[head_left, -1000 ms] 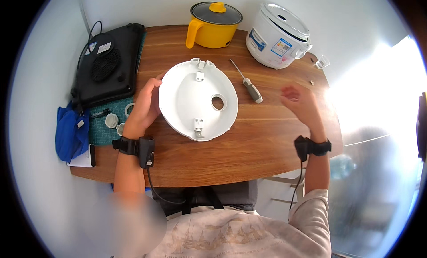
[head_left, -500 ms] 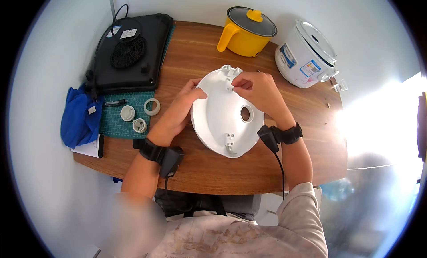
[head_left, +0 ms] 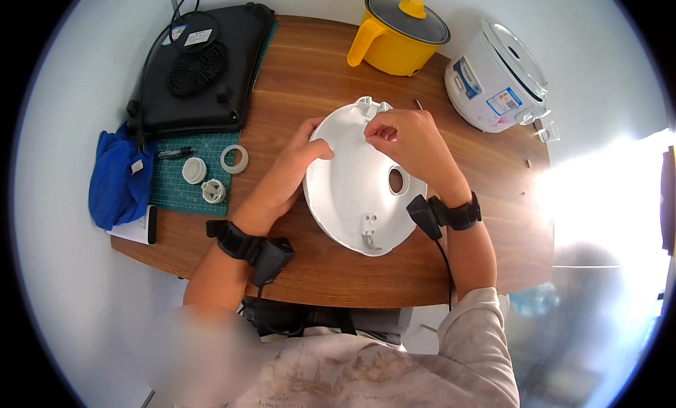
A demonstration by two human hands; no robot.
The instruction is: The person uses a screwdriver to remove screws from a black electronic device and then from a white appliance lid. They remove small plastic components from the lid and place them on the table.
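A round white plastic cover (head_left: 352, 190) with a hole and small brackets lies on the wooden table (head_left: 310, 77) in front of me. My left hand (head_left: 292, 172) grips its left rim, thumb on top. My right hand (head_left: 408, 140) rests over its far part, fingertips pinched together near the bracket at the far edge; whether something small sits between the fingertips cannot be made out. Black bands with cables sit on both wrists.
A yellow pot with a grey lid (head_left: 398, 35) and a white rice cooker (head_left: 496, 77) stand at the back right. A black appliance (head_left: 201, 66) lies back left. Small white rings and caps (head_left: 211, 172) sit on a green mat (head_left: 186, 197), beside a blue cloth (head_left: 116, 183).
My right hand came in from the right side of the table onto the white cover's far edge. The view has shifted and the screwdriver beside the cover is now hidden.
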